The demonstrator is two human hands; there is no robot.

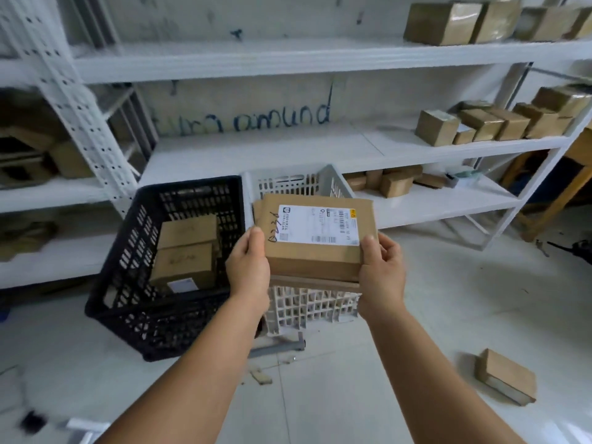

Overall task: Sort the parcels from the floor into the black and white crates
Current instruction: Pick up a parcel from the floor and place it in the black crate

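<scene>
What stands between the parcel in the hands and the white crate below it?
Nothing visible blocks it. Both hands, left and right, hold the parcel directly above the white crate. Another brown parcel seems to lie at the crate's top, just under the held one; the crate's inside is hidden.

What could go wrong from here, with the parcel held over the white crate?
The parcel is pinched only at its near corners by the left hand and right hand, so it could tip away. It hangs beside the black crate, so it might land in the wrong one.
</scene>
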